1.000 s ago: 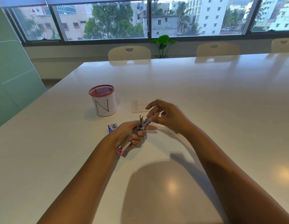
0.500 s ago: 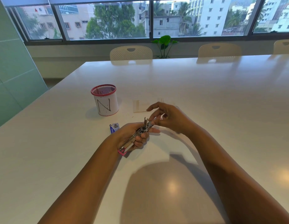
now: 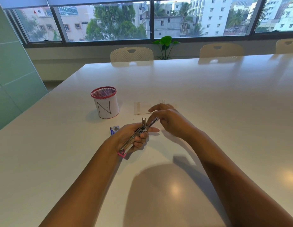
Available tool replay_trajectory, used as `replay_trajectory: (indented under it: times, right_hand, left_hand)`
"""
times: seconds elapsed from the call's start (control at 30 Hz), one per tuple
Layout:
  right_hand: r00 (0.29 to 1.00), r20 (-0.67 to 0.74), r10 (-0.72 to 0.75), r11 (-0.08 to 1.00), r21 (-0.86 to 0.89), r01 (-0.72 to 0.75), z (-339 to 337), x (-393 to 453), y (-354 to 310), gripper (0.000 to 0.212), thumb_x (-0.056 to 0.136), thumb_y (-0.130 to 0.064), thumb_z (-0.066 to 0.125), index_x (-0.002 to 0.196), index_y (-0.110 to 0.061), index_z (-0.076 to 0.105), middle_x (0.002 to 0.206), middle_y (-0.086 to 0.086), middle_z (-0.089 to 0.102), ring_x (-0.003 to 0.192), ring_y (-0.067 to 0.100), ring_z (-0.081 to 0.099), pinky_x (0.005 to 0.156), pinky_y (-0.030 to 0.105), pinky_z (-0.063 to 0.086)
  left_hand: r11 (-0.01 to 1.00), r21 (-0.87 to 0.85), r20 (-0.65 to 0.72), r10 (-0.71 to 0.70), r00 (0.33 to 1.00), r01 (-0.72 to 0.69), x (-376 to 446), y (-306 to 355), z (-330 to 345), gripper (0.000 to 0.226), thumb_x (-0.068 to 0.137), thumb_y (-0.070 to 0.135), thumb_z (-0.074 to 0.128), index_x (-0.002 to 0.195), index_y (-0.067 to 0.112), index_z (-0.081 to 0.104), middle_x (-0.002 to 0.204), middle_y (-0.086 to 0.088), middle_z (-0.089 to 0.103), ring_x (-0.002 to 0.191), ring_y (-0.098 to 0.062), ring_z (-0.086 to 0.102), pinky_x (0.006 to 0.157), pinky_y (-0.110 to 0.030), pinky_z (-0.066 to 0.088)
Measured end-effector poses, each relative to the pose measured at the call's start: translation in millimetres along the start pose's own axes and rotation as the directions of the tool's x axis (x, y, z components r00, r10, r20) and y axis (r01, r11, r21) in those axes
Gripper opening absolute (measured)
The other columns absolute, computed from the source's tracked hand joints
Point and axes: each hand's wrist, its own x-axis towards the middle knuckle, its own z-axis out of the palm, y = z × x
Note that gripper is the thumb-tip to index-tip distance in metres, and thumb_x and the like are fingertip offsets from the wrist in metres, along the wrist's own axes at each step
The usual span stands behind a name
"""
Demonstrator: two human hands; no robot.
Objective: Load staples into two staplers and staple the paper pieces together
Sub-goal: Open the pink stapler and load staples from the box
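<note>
1. Stapler (image 3: 137, 136), opened out, shows us bare metal with a pink end; our left hand (image 3: 131, 138) curls round it, nearer us than the cup (image 3: 106, 104).
2. Our right hand (image 3: 165, 118) pinches its far tip.
3. Paper pieces (image 3: 140, 108) lie right of the cup.
</note>
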Motion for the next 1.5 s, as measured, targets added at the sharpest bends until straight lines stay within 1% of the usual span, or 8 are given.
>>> replay_trajectory:
  times: [0.1,0.33,0.47,0.6,0.77,1.0,1.17,1.5]
  right_hand:
    - [0.998,-0.053,0.046,0.997,-0.058,-0.049,-5,-3,2,0.047,0.089,0.008,0.039,0.097,-0.027,0.070,0.128,-0.001,0.054,0.118,0.018,0.045,0.099,0.038,0.040]
    - [0.987,-0.075,0.143,0.976,-0.155,-0.153,-3,-4,8,0.043,0.091,0.004,0.043,0.100,-0.031,0.065,0.136,-0.001,0.046,0.123,0.020,0.041,0.101,0.039,0.032]
    - [0.958,-0.182,0.220,0.975,0.056,-0.213,-5,-4,10,0.037,0.093,0.002,0.038,0.105,-0.025,0.061,0.133,0.004,0.047,0.115,0.022,0.051,0.093,0.032,0.045]
    - [0.926,-0.263,0.271,0.957,0.178,-0.229,-9,-1,5,0.028,0.094,-0.004,0.040,0.112,-0.019,0.056,0.129,0.008,0.049,0.100,0.021,0.056,0.073,0.015,0.039]
    - [0.914,-0.294,0.281,0.951,0.215,-0.223,-8,-1,3,0.024,0.093,-0.008,0.044,0.111,-0.019,0.056,0.122,0.005,0.052,0.093,0.017,0.056,0.075,0.023,0.042]
    - [0.935,-0.248,0.253,0.957,0.207,-0.204,-7,0,0,0.022,0.090,-0.025,0.055,0.111,-0.019,0.057,0.120,0.004,0.053,0.083,0.008,0.053,0.078,0.023,0.048]
    - [0.952,-0.217,0.217,0.967,0.180,-0.179,-6,0,-5,0.025,0.089,-0.028,0.057,0.113,-0.018,0.058,0.122,0.004,0.053,0.082,0.008,0.054,0.076,0.019,0.045]
    - [0.969,-0.157,0.190,0.971,0.176,-0.162,-5,-1,-6,0.028,0.087,-0.028,0.060,0.114,-0.020,0.056,0.124,0.002,0.052,0.087,0.008,0.054,0.079,0.020,0.048]
  left_hand:
    - [1.000,0.027,0.000,-0.011,1.000,0.011,-1,0,2,0.069,0.097,0.034,0.017,0.075,0.005,0.076,0.039,0.002,0.049,0.027,-0.007,0.041,0.030,-0.011,0.035]
    - [0.999,0.027,0.044,-0.044,0.998,0.042,5,0,-1,0.065,0.096,0.037,0.018,0.090,0.004,0.073,0.042,0.002,0.050,0.028,-0.007,0.042,0.031,-0.012,0.037]
    - [1.000,-0.024,-0.011,-0.006,1.000,0.005,2,1,3,0.062,0.097,0.034,0.019,0.085,0.004,0.071,0.039,0.002,0.048,0.026,-0.006,0.041,0.030,-0.010,0.033]
    - [0.987,-0.128,-0.116,0.087,0.989,-0.102,1,3,3,0.041,0.092,0.022,0.021,0.099,0.002,0.056,0.045,-0.002,0.052,0.026,-0.006,0.039,0.028,-0.011,0.032]
    - [0.960,-0.241,-0.044,0.135,0.990,-0.142,-4,-1,5,0.021,0.070,0.020,0.036,0.078,0.006,0.048,0.050,-0.002,0.046,0.036,-0.006,0.041,0.033,-0.013,0.037]
    - [0.942,-0.273,-0.168,0.152,0.974,-0.194,0,1,4,0.032,0.095,0.026,0.035,0.072,0.007,0.046,0.046,0.001,0.043,0.028,-0.006,0.037,0.028,-0.012,0.031]
    - [0.948,-0.217,-0.224,0.183,0.957,-0.232,-1,0,4,0.028,0.097,0.032,0.032,0.095,0.009,0.048,0.045,0.002,0.043,0.028,-0.005,0.036,0.028,-0.011,0.029]
    - [0.949,-0.126,-0.372,0.225,0.901,-0.289,-1,4,6,0.025,0.096,0.023,0.029,0.084,0.011,0.047,0.036,0.003,0.039,0.023,-0.005,0.032,0.028,-0.007,0.026]
